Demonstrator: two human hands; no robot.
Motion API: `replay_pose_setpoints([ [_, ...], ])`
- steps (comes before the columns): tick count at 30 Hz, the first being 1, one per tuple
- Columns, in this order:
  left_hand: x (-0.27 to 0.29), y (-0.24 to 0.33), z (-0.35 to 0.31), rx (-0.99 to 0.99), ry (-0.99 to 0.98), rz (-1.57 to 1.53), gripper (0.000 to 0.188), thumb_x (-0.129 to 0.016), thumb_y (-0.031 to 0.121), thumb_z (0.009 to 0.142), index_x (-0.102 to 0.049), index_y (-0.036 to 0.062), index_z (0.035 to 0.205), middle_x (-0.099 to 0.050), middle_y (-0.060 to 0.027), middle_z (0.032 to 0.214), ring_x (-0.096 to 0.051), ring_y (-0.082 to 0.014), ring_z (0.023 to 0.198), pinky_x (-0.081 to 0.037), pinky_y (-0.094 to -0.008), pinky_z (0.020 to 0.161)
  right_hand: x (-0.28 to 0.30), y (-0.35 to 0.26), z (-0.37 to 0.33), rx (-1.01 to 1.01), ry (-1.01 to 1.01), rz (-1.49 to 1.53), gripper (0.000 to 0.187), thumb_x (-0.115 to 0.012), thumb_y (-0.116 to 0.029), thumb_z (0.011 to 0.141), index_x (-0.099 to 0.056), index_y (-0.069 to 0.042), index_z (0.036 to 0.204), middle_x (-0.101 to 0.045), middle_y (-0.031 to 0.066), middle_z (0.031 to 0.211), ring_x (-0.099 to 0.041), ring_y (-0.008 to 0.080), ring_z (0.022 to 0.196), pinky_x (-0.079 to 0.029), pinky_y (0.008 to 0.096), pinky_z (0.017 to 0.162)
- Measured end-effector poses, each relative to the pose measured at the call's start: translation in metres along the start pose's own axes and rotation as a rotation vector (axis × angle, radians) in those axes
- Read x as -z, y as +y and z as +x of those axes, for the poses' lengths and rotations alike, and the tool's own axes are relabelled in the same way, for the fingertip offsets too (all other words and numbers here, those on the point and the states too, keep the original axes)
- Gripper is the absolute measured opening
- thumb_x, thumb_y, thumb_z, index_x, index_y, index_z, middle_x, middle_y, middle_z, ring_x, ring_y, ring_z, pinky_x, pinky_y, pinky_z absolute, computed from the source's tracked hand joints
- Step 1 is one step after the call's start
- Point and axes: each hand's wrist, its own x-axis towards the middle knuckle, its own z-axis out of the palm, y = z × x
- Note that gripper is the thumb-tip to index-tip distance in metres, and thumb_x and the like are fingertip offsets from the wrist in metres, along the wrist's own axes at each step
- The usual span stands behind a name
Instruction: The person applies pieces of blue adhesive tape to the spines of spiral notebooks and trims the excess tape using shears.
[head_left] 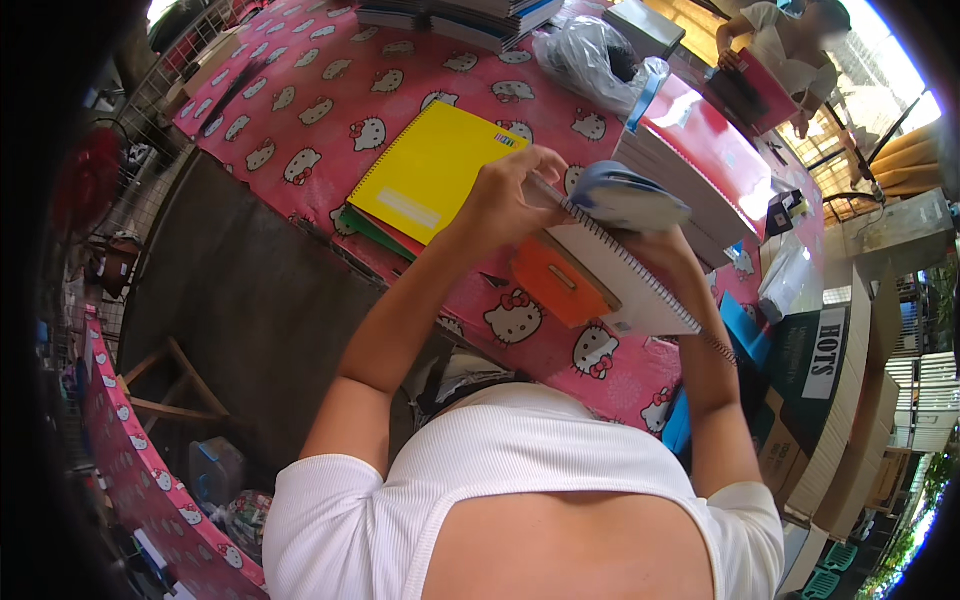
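Table (235,85) under a pink, cat-printed cover, spanning the upper half of the view and carrying most of the items. Cardboard box (795,340), dark green on its near side, standing at right beside the person's right arm. Tall stack of red-covered books (710,150), beyond the hands to the right. Yellow spiral notebook (425,165), lying flat at left on green and red covers whose edges show below it. Spiral-bound notebook (605,265), the item in hand, raised and tilted above the near part of the table, between the two forearms; its bound edge slopes from the left hand down toward the right forearm. Blue-and-white leaves (632,198), blurred, lifted on the far side of that edge. Orange object (560,285) with a small slot, just below the raised notebook. Left hand (510,195): thumb and fingers closed on the notebook's upper left end, so that nearly all of it extends to the right of the grip. Right hand (655,245): mostly hidden behind the leaves; its hold cannot be told. Wire coil (640,272): its lower end projects past the notebook's corner, over the right forearm.
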Motion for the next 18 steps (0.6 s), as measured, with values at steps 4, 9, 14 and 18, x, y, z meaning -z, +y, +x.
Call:
replay_pose_setpoints([
  [4, 0.0, -0.015, -0.004, 0.012, 0.053, -0.111, 0.056, -0.086, 0.019, 0.064, -0.057, 0.0084, 0.111, -0.065, -0.0055, 0.095, -0.065, -0.0176, 0.087, -0.051, -0.0309, 0.077, -0.003, -0.007, 0.013, -0.118, -0.014, -0.009, 0.055, -0.079, -0.002, 0.062, -0.064, -0.006, 0.115, -0.067, 0.0054, 0.11, -0.063, 0.0164, 0.103, -0.047, 0.0313, 0.093],
  [9, -0.006, -0.012, -0.006, 0.081, 0.127, -0.354, 0.049, -0.082, 0.006, 0.07, -0.056, 0.0048, 0.111, -0.064, -0.0033, 0.096, -0.062, -0.0094, 0.089, -0.051, -0.0247, 0.079, -0.005, 0.008, 0.017, -0.169, -0.019, 0.034, 0.056, -0.079, 0.0, 0.062, -0.063, -0.005, 0.115, -0.067, 0.0071, 0.113, -0.063, 0.018, 0.103, -0.049, 0.0323, 0.091],
  [14, -0.002, -0.027, -0.016, 0.175, 0.176, -0.54, 0.037, -0.077, 0.0, 0.075, -0.063, 0.0011, 0.108, -0.067, -0.0036, 0.097, -0.063, -0.0084, 0.089, -0.051, -0.0229, 0.083, -0.021, -0.015, 0.033, 0.026, -0.051, -0.094, 0.052, -0.076, 0.002, 0.064, -0.063, -0.004, 0.114, -0.068, 0.0061, 0.109, -0.063, 0.0147, 0.103, -0.05, 0.0311, 0.09],
  [18, -0.007, -0.021, -0.018, 0.196, 0.241, -0.546, 0.035, -0.075, -0.003, 0.076, -0.068, 0.0025, 0.111, -0.069, -0.0044, 0.1, -0.063, -0.0078, 0.089, -0.051, -0.0226, 0.083, -0.01, -0.006, 0.036, -0.072, 0.014, 0.084, 0.052, -0.075, 0.002, 0.064, -0.064, -0.005, 0.114, -0.068, 0.0048, 0.11, -0.063, 0.0144, 0.099, -0.05, 0.0304, 0.088],
])
